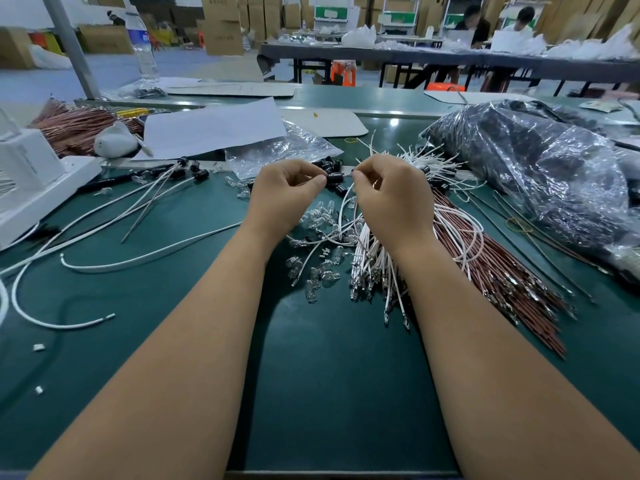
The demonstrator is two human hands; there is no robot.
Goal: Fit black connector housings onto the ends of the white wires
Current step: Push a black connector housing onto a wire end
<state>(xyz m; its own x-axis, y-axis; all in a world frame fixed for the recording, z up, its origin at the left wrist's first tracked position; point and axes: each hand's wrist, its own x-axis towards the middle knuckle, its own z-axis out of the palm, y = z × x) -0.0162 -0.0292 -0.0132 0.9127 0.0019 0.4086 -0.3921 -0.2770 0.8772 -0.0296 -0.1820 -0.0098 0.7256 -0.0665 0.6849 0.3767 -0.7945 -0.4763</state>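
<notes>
My left hand [285,190] pinches a small black connector housing [334,177] above the green mat. My right hand [391,195] pinches the end of a white wire [343,206] right at the housing's right side; the wire loops down beneath my hands. A bundle of white wires [377,268] with metal terminals lies under my right wrist. More black housings [329,164] lie just behind my hands. Wires fitted with black housings [183,171] lie at the left.
Small clear glass bulbs [318,271] are scattered between my forearms. Brown wires [502,278] fan out at the right beside a large plastic bag of black parts [526,161]. A white device [31,178], paper sheet [211,128] and water bottle [142,43] stand at the left and back.
</notes>
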